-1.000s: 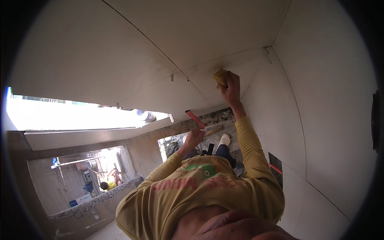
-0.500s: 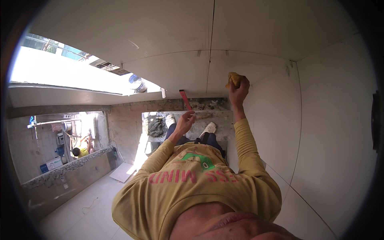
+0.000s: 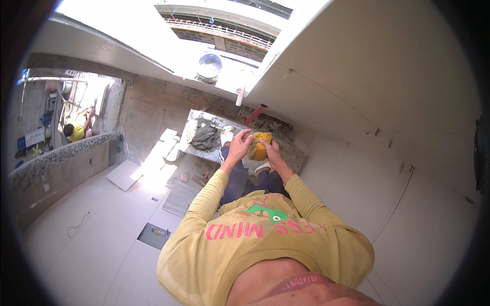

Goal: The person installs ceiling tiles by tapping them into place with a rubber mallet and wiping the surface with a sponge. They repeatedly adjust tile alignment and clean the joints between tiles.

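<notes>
A: How many hands are on the sponge?

B: Two. The left hand [image 3: 239,145] and the right hand [image 3: 272,152] are both clamped on one yellow sponge [image 3: 259,147], held between them in front of the person's chest, above the knees. The left fingers wrap its left side, the right fingers its right side.

A: What lies under it?

B: One flat board [image 3: 204,148] on the floor carrying a single grey heap of mortar [image 3: 205,136]. The person's two white shoes [image 3: 227,133] stand by it, one near the heap, the other lower and to the right.

A: Anything else near the board?

B: One red-handled tool [image 3: 255,114] leans at the foot of the white tiled wall [image 3: 388,92], and one white pipe stub [image 3: 238,97] sticks out just left of it. One round metal bucket [image 3: 210,65] sits further off in the bright sunlit patch.

A: And the floor?

B: White floor tiles [image 3: 87,239], with one loose tile [image 3: 124,174] lying flat and one rectangular opening [image 3: 154,234] cut in the floor.

A: Other people?

B: One, in a yellow shirt [image 3: 76,133], well apart behind the low stone-topped wall [image 3: 56,158] on the left.
</notes>
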A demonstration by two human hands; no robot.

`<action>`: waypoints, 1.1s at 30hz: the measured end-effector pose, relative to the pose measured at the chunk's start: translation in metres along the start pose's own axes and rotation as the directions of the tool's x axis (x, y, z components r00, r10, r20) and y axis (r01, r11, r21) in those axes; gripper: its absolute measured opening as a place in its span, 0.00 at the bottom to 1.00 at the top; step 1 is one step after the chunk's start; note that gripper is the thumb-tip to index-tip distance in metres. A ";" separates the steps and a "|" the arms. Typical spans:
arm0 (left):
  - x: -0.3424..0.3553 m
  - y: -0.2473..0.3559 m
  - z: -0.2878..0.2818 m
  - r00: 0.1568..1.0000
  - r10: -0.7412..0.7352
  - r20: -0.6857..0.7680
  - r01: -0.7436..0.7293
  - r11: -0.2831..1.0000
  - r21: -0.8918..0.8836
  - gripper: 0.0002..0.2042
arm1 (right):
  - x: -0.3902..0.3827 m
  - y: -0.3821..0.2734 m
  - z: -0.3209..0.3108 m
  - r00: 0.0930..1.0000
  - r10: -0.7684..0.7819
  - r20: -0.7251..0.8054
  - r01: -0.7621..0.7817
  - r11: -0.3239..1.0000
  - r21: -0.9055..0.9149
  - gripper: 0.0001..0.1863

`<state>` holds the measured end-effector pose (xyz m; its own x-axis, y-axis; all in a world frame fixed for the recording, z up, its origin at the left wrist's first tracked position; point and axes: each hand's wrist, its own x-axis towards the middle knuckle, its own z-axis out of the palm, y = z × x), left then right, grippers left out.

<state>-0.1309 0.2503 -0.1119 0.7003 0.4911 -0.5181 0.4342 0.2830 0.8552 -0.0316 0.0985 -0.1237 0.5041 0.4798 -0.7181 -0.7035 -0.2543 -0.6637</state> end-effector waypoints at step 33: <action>0.119 -0.278 -0.204 0.738 -0.603 -0.304 0.376 0.740 -0.558 0.18 | 0.582 -0.006 0.308 0.510 -0.560 0.653 0.676 -0.209 -0.707 0.18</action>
<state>-0.2839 0.3977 -0.4085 0.0827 0.4416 -0.8934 0.2681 0.8536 0.4467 0.1121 0.6382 -0.4733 0.3232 0.9356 0.1422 0.8420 -0.2157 -0.4945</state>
